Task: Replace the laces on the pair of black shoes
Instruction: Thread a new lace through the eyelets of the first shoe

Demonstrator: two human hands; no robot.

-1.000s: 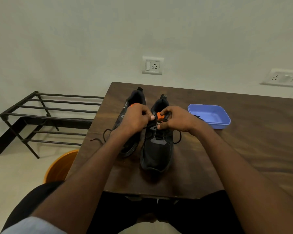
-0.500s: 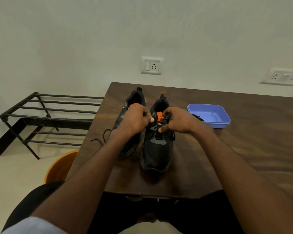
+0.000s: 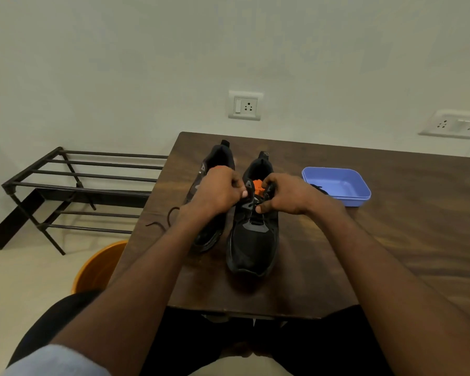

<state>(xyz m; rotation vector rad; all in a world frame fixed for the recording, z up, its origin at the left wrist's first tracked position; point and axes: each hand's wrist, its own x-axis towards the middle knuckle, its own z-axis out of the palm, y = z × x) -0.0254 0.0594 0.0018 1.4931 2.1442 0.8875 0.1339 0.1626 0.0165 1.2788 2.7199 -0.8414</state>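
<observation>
At frame centre, both hands curl over the right shoe (image 3: 251,240) on the table (image 3: 391,240). The left hand (image 3: 217,192) and right hand (image 3: 285,194) each pinch its lace (image 3: 266,195) near the orange tongue. The left shoe (image 3: 215,161) sits beside, partly hidden. A blue tray (image 3: 337,185) lies right; a rack (image 3: 79,185) stands left.

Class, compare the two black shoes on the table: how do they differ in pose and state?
The right shoe sits nearer the person, with both hands working at its lace area; the left shoe sits farther back, largely hidden behind the left hand, a loose lace trailing beside it. Both are black with orange inside.
</observation>
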